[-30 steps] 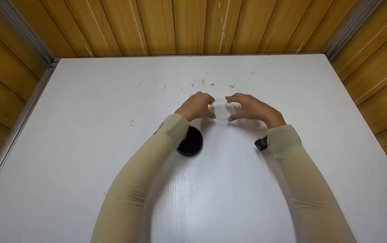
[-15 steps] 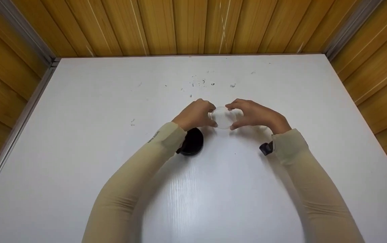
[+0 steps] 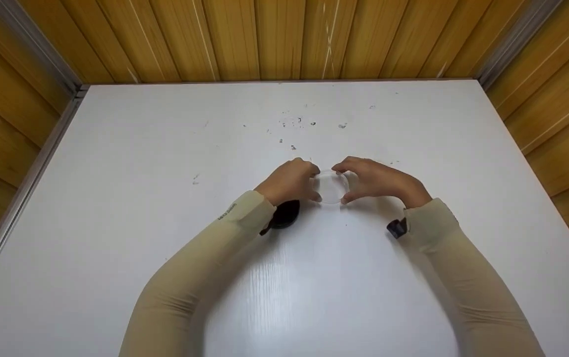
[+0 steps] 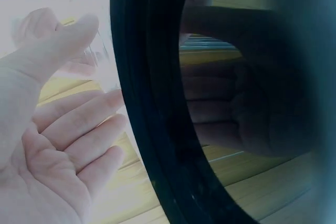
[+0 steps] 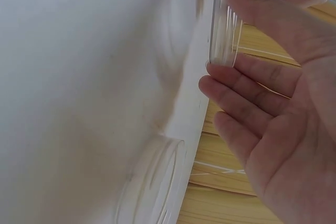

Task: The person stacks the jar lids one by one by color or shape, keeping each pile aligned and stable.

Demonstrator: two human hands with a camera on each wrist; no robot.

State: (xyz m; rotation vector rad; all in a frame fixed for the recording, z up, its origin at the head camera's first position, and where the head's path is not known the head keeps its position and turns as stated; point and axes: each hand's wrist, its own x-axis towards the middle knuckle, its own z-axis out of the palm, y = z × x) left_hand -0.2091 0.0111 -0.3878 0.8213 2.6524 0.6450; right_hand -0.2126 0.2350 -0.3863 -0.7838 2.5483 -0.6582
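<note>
A clear, shallow round dish (image 3: 332, 187), much like a petri dish, is held between my two hands. My left hand (image 3: 288, 182) grips its left rim with thumb and fingers; my right hand (image 3: 378, 178) pinches the opposite side. In the right wrist view the dish (image 5: 224, 35) is seen nearly edge-on between thumb and fingertips. A glossy black round dish (image 3: 286, 214) lies on the table just below my left wrist, partly covered by it. Its dark rim (image 4: 149, 77) fills much of the left wrist view, and my left hand is reflected in its surface.
Another clear round dish (image 5: 157, 182) rests on the table near my right hand. Dark scuff marks (image 3: 299, 121) dot the white table (image 3: 141, 148) farther back. Yellow wooden panels (image 3: 279, 39) wall the far side and both ends. A black wrist camera (image 3: 396, 228) hangs under my right cuff.
Both hands have drawn the clear dish toward the near side of the table. My left wrist now covers more of the black dish.
</note>
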